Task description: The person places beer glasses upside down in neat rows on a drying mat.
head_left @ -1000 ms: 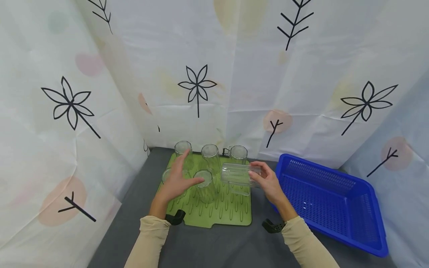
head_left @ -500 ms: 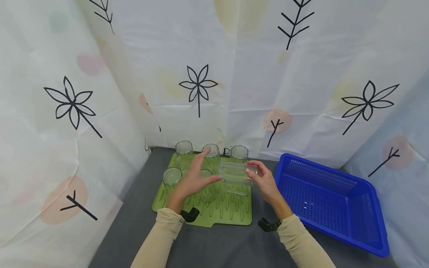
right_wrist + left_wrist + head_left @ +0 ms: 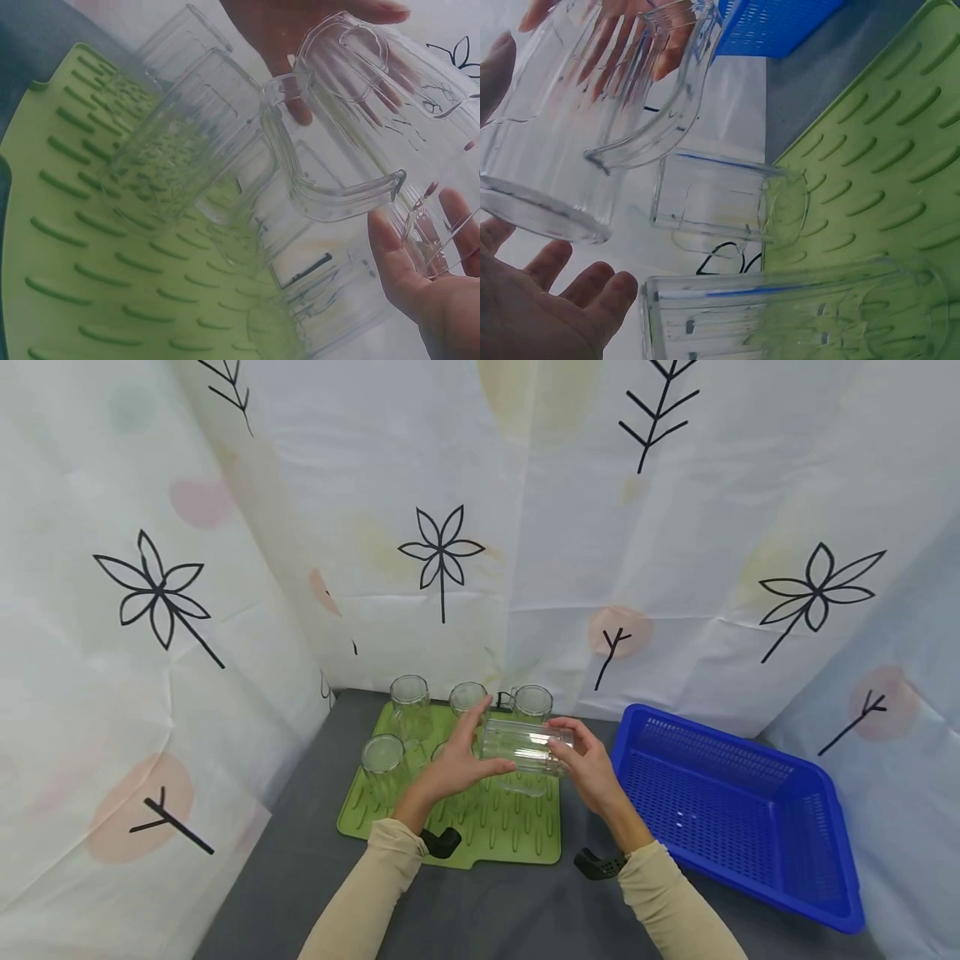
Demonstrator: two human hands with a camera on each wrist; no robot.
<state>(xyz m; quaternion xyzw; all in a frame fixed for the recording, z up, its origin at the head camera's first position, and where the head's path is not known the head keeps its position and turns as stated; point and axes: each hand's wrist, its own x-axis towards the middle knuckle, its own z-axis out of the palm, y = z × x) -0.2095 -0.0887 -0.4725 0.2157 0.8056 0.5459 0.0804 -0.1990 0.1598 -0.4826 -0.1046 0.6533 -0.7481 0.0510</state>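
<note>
A clear glass mug (image 3: 521, 745) lies sideways in the air above a green drying mat (image 3: 517, 839), its handle hanging downward. My right hand (image 3: 595, 770) holds it by the right end, near the rim, between thumb and fingers. At the other end, my left hand (image 3: 459, 768) has its thumb and fingers spread around the mug's base. The left wrist view shows the fingertips (image 3: 619, 292) relaxed close to the base; contact cannot be made out. Several more mugs stand upside down on the mat, such as one at the left (image 3: 386, 764); one is mostly hidden behind my left hand.
A blue perforated plastic basket (image 3: 750, 747) stands right of the mat on the dark grey table (image 3: 525, 910). Behind the mat, the back row of mugs (image 3: 410, 702) is close to a patterned white curtain (image 3: 555, 568).
My left hand has moved right, from over the left mugs to the held mug's base. My right hand has shifted slightly left with the mug.
</note>
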